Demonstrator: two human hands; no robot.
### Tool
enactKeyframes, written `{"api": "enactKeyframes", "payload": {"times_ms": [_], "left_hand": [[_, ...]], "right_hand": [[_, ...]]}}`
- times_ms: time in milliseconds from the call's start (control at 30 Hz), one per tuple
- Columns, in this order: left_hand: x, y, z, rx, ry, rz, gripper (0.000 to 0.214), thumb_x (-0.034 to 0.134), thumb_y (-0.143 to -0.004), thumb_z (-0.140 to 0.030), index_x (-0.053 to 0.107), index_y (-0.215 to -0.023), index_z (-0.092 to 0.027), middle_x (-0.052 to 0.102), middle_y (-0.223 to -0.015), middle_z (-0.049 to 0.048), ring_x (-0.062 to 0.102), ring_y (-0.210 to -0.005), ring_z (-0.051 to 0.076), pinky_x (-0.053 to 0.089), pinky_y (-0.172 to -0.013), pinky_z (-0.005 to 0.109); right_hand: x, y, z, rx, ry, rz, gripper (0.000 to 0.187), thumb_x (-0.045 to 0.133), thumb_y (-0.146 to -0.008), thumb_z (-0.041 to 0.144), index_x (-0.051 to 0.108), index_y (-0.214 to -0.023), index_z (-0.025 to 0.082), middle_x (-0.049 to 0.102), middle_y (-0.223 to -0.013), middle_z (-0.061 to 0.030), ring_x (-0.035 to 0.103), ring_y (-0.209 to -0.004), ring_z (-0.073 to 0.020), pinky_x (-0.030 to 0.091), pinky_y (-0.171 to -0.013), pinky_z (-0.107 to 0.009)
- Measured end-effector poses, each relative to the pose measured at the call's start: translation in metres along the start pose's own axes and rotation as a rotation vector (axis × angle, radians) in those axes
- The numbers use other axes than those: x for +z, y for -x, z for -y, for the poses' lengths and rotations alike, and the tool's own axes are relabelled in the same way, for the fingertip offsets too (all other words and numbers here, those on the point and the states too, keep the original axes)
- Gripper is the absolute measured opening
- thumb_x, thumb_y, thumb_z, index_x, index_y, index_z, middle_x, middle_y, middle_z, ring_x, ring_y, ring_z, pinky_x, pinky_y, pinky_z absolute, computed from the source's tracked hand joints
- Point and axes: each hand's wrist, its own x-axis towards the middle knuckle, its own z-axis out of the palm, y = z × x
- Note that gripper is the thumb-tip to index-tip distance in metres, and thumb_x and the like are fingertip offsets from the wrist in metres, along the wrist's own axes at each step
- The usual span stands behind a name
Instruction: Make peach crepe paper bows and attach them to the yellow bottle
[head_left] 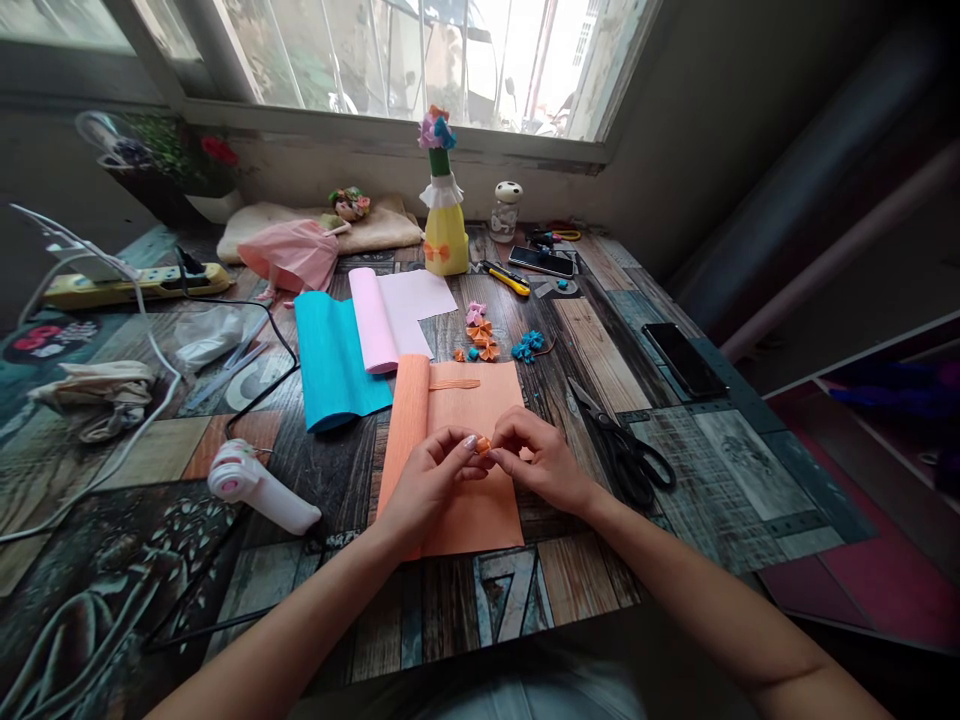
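Observation:
Between the fingertips of my left hand and my right hand is a small gathered piece of orange crepe paper. Both hands pinch it, above a partly rolled sheet of orange crepe paper. A narrow folded orange strip lies on that sheet. Just beyond are orange paper flowers, a pink paper flower and blue paper flowers. Black-handled scissors rest to the right of my right hand, their blades slightly apart.
Blue crepe paper and pink crepe paper lie behind to the left. A glue gun with a cord is left. Farther back stand a decorated yellow bottle and a yellow cutter. A phone lies right.

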Motion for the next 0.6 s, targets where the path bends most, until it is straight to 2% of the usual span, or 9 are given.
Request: {"api": "enactKeyframes", "payload": {"times_ms": [333,600], "left_hand": [[-0.0015,0.0003,0.0,0.049,-0.058,0.021,0.028,0.076,-0.075,-0.039,0.068,-0.088,-0.016,0.068,-0.084,0.0017,0.064,-0.077,0.012,0.051,-0.074,0.023],[-0.0014,0.0019,-0.0003,0.074,-0.151,0.019,0.029,0.078,-0.073,-0.037,0.068,-0.089,-0.015,0.069,-0.085,0.0017,0.062,-0.077,0.012,0.05,-0.078,0.025]], "right_hand": [[0.001,0.0008,-0.0018,-0.04,0.011,0.001,0.007,0.06,-0.087,0.016,0.057,-0.082,0.019,0.054,-0.081,-0.0008,0.049,-0.068,-0.0126,0.041,-0.06,-0.026],[0.0021,0.0011,-0.0014,-0.088,0.052,-0.001,0.01,0.057,-0.086,0.011,0.056,-0.081,0.019,0.053,-0.08,-0.0011,0.05,-0.068,-0.013,0.041,-0.061,-0.026]]}}
